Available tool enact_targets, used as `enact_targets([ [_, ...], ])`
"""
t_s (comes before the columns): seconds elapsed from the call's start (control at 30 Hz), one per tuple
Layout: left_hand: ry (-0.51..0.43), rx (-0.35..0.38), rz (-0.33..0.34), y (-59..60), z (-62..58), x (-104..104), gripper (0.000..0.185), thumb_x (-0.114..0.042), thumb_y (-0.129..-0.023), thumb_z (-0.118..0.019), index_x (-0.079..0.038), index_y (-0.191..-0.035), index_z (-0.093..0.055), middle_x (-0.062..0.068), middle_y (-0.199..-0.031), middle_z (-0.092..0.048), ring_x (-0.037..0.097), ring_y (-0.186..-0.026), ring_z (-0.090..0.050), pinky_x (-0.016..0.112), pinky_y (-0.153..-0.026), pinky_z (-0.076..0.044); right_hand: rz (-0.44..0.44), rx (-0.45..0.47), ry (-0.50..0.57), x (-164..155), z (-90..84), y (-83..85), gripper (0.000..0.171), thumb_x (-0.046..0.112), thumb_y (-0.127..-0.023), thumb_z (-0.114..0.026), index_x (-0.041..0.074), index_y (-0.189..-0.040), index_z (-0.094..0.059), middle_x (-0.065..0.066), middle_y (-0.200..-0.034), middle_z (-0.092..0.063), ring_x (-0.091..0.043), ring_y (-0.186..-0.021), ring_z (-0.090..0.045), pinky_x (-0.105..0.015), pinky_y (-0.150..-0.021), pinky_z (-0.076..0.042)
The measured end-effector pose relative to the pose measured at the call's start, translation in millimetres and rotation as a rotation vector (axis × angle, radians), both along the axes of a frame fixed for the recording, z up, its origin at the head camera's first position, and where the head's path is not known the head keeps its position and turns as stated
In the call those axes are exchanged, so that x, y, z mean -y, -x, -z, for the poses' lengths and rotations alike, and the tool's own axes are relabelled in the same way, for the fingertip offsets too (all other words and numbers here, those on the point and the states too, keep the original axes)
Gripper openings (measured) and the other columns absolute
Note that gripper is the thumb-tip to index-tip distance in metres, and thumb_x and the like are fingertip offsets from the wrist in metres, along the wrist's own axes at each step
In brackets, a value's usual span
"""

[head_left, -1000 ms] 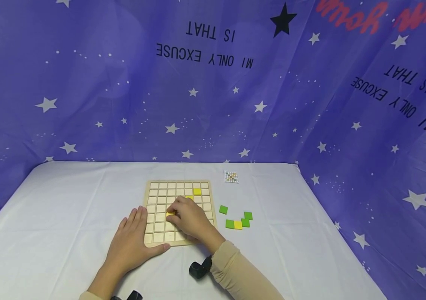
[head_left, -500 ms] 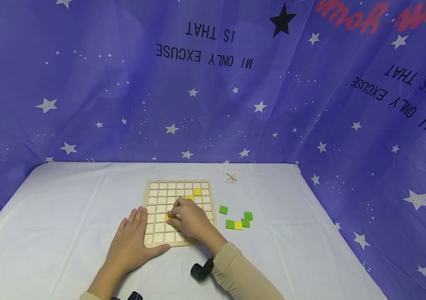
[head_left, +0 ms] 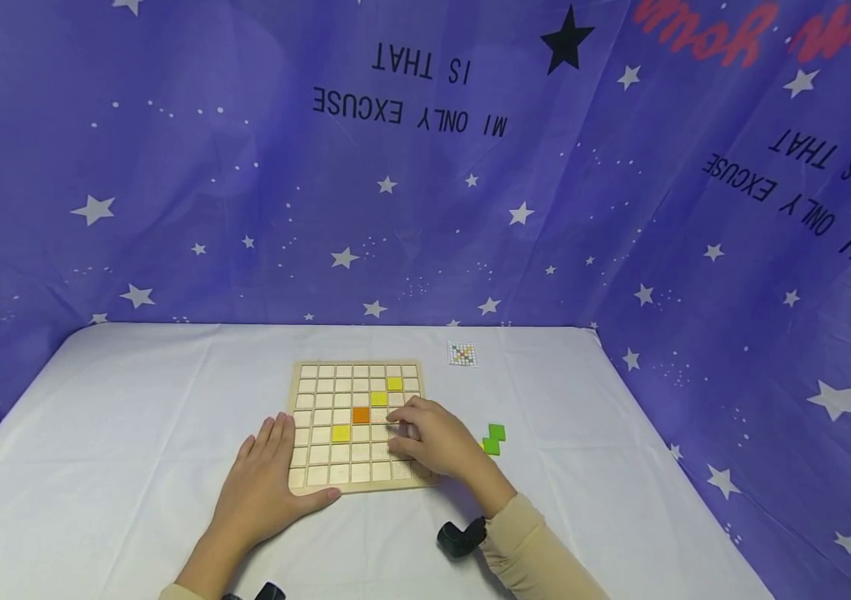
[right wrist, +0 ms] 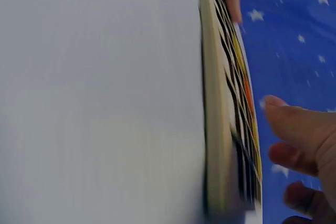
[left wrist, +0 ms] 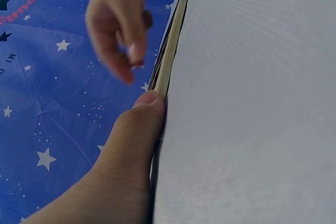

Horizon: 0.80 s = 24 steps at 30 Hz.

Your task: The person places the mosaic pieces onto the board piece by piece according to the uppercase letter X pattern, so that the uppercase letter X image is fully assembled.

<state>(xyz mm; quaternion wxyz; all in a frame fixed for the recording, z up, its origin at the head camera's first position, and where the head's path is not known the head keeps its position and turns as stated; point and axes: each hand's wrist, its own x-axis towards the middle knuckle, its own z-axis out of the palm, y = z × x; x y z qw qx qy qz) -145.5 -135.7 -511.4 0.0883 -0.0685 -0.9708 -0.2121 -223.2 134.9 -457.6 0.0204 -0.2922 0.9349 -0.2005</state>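
A wooden grid board (head_left: pixel 317 455) lies on the table. My left hand (head_left: pixel 256 487) rests flat along its left side, thumb against the front edge; the left wrist view shows that thumb (left wrist: pixel 139 121) on the rim. Set in the cells on a diagonal are a yellow tile (head_left: pixel 341 433), an orange tile (head_left: pixel 361 415) and two more yellow tiles (head_left: pixel 378 399). Over the board's right part hovers my right hand (head_left: pixel 436 437), its fingers loosely bent and apart, holding nothing. In the right wrist view its thumb (right wrist: pixel 294 121) stands clear of the board.
Right of the board lie green tiles (head_left: pixel 497 432), with a sliver of yellow showing; my right hand hides others. A small printed pattern card (head_left: pixel 463 354) sits beyond the board's right corner. White cloth (head_left: pixel 605 467) covers the table, and a blue starry curtain (head_left: pixel 245 208) hangs behind.
My right hand has let go of the yellow tile, which now sits in its cell, and has moved right. The orange tile has come into view. My left hand has stayed still.
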Motion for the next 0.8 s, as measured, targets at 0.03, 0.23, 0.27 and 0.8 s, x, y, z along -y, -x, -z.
enact_targets([
  [0.03, -0.002, 0.005, 0.001, -0.2, 0.2, 0, 0.134, -0.088, -0.067, -0.060, 0.011, -0.151, -0.026, 0.027, -0.159, -0.028, 0.044, -0.148, -0.025, 0.059, -0.119, -0.021, 0.011, 0.016, -0.001, -8, -0.2, 0.6, 0.037, 0.038, -0.090, -0.072, 0.020, -0.122, -0.069, 0.008, -0.104, -0.065, -0.009, -0.086, -0.056, -0.023, -0.075, -0.047],
  [0.23, -0.006, 0.016, 0.004, -0.6, 1.5, 1, 0.136, -0.089, -0.066, -0.060, 0.011, -0.152, -0.025, 0.027, -0.160, -0.027, 0.044, -0.149, -0.024, 0.059, -0.119, -0.020, 0.069, 0.072, -0.010, -57, 1.1, 3.8, 0.042, 0.037, -0.088, -0.075, 0.016, -0.125, -0.068, 0.006, -0.103, -0.064, -0.013, -0.094, -0.058, -0.033, -0.085, -0.051],
  [0.27, -0.006, 0.015, 0.004, -0.5, 1.7, 1, 0.136, -0.089, -0.066, -0.060, 0.011, -0.152, -0.025, 0.027, -0.160, -0.027, 0.043, -0.149, -0.024, 0.059, -0.119, -0.020, 0.077, 0.080, -0.008, -65, 0.8, 3.6, 0.043, 0.036, -0.088, -0.075, 0.015, -0.124, -0.068, 0.005, -0.103, -0.064, -0.013, -0.094, -0.058, -0.034, -0.085, -0.051],
  [0.8, -0.007, 0.030, 0.003, -1.0, 3.1, 3, 0.136, -0.089, -0.067, -0.059, 0.010, -0.153, -0.023, 0.027, -0.161, -0.025, 0.044, -0.150, -0.022, 0.058, -0.120, -0.019, 0.211, 0.150, -0.062, -107, 2.9, -1.6, 0.024, 0.021, -0.080, -0.083, 0.018, -0.104, -0.077, 0.011, -0.097, -0.062, -0.008, -0.093, -0.057, -0.035, -0.089, -0.052],
])
